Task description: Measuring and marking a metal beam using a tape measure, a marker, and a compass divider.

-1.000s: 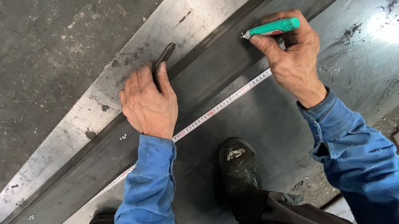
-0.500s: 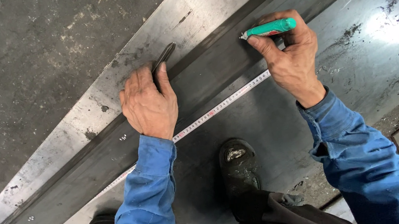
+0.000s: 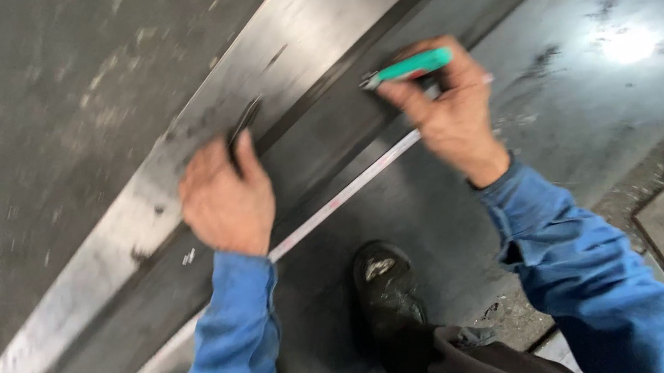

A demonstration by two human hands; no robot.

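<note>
Grey, scuffed steel fills the view: a long steel beam [image 3: 198, 158] runs diagonally from lower left to upper right, lying on dark plate flooring that catches a bright glare at the upper right. On the beam's web the left hand [image 3: 228, 201] lies palm down with fingers spread, pinning a pale measuring tape [image 3: 342, 198] flat so that it stays stretched and does not slide; a dark object shows by its fingertips, too blurred to name. Further along the beam the right hand [image 3: 447, 114] is closed around a green marker [image 3: 410, 67], pinched near its tip and angled toward the metal just above the tape's far end, where the tape gives a reading to mark against. Blue sleeves run back to the body, and a worn black shoe [image 3: 386, 291] stands on the plate between the arms, close behind the tape.
</note>
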